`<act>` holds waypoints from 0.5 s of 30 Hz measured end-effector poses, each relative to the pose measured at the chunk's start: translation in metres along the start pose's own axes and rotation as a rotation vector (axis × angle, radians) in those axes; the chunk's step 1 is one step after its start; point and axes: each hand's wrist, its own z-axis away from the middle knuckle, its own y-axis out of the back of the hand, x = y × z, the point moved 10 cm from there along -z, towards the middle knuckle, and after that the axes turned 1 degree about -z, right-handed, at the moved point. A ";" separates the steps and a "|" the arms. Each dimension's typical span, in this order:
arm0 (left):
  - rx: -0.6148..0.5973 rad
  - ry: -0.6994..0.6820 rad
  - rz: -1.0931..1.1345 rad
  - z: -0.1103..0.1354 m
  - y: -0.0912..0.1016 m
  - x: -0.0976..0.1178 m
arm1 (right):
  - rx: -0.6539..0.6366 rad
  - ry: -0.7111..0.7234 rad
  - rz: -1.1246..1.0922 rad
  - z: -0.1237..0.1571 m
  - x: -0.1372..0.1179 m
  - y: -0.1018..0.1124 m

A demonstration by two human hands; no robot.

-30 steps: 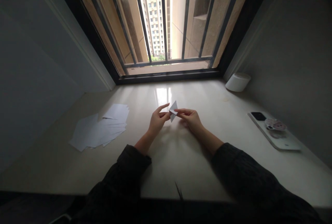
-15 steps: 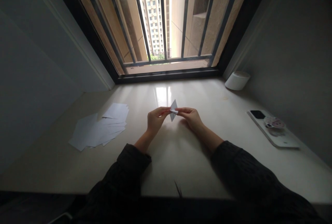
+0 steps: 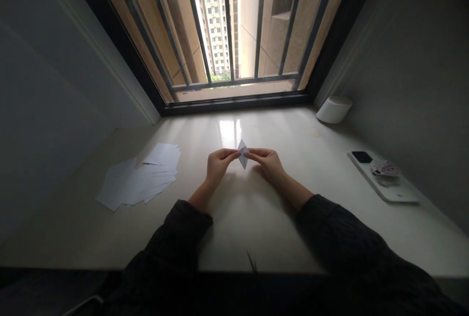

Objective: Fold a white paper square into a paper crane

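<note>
A small folded piece of white paper [image 3: 242, 158], pointed at its top and bottom, is held up over the pale sill between my two hands. My left hand [image 3: 220, 162] pinches its left side between thumb and fingers. On its right side, my right hand [image 3: 269, 160] pinches it the same way. The fingertips hide parts of the middle folds.
Loose white paper sheets [image 3: 137, 179] lie overlapping on the left of the sill [image 3: 227, 228]. To the right rest a phone [image 3: 383, 179] with a round grip on its back and a white cylindrical object [image 3: 334, 110]. A barred window [image 3: 234, 94] stands behind.
The folded paper has turned slightly and its middle flap now lies flatter against it. My fingers have shifted a little on it, both hands still pinching. The camera view has moved slightly.
</note>
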 end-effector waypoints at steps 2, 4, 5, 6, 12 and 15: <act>0.007 0.048 0.036 0.000 -0.001 -0.006 | 0.015 0.005 0.001 0.000 -0.001 0.000; 0.002 0.071 0.071 0.002 -0.003 -0.009 | 0.039 0.009 -0.016 0.001 -0.001 0.002; -0.005 0.073 0.085 0.003 -0.005 -0.010 | 0.052 0.012 -0.027 0.001 -0.001 0.002; -0.014 0.072 0.095 0.004 -0.007 -0.010 | 0.064 0.014 -0.037 0.001 0.000 0.003; -0.038 0.071 0.078 0.008 -0.013 -0.011 | 0.117 0.049 -0.063 0.005 -0.001 0.005; -0.053 0.107 0.086 0.009 -0.015 -0.014 | 0.113 0.067 -0.011 0.006 -0.004 0.004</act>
